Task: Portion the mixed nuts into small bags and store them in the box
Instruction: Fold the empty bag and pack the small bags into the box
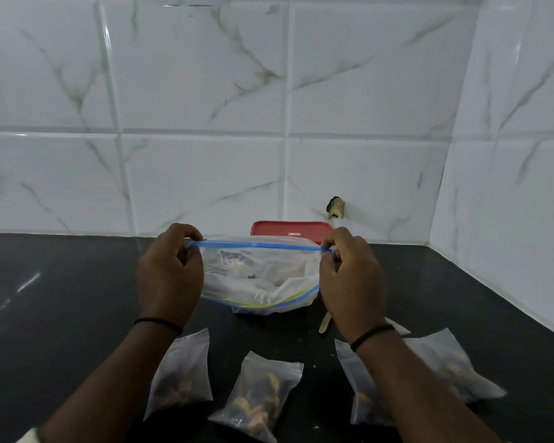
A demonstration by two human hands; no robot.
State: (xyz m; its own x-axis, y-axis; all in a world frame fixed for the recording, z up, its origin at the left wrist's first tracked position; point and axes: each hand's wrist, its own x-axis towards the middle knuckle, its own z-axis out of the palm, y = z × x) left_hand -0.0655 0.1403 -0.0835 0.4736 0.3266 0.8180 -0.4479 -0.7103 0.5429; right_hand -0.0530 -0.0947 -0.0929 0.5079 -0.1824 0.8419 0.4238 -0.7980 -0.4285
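I pinch the two ends of the blue zip strip of the large zip bag (259,276), my left hand (170,276) at one corner and my right hand (349,282) at the other, holding it up over the black counter (61,314). Behind it shows the box's red lid (290,231); three small bags of nuts (256,398) lie near my wrists.

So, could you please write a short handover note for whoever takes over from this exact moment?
Left hand and right hand each pinch one end of the large zip bag's blue strip, above the black counter.
Done: three small bags, left, middle and right, lie filled near the front edge.
The red-lidded box stands behind, at the wall, lid on.
Left: put the large bag down, open the box, store the small bags.
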